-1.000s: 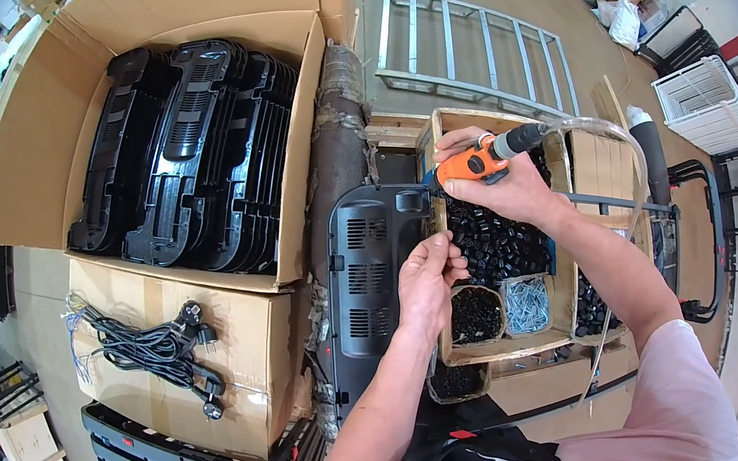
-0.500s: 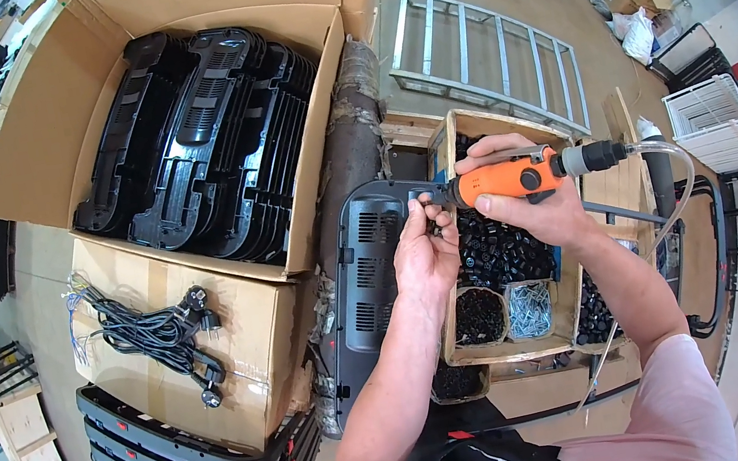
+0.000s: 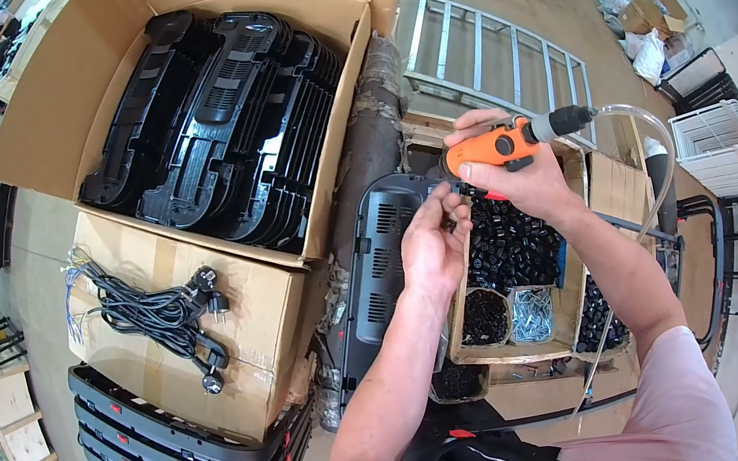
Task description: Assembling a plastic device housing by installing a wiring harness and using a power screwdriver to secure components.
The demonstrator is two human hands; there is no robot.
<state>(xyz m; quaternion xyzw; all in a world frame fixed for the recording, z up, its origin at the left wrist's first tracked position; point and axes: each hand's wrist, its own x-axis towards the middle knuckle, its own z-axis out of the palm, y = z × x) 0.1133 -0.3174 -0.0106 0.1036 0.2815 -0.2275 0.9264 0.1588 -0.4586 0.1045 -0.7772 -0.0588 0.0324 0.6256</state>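
My right hand [image 3: 530, 191] is wrapped round an orange air screwdriver [image 3: 490, 148], with a clear hose running from its back end. The driver's front end points down and is partly hidden. Just below it is my left hand [image 3: 433, 254], palm up, fingers curled in; what they hold, if anything, is hidden. A long black vented plastic cover [image 3: 366, 319] lies beneath my left hand and forearm. To its right stands a wooden crate [image 3: 518, 352] of small black plastic parts [image 3: 510, 246], a tub of dark screws [image 3: 484, 317] and a tub of silver screws [image 3: 532, 315].
An open cardboard box [image 3: 312, 240] of black plastic covers stands at left. Nearer is a closed carton [image 3: 165, 352] with a coiled power cable [image 3: 148, 311] on it. Stacked black panels [image 3: 182, 457] sit at lower left. A metal rack frame [image 3: 496, 53] lies beyond the crate.
The driver has tilted, its hose end up and its front end down. My left fingers have shifted away from the tip to just below it. The whole view has swung slightly.
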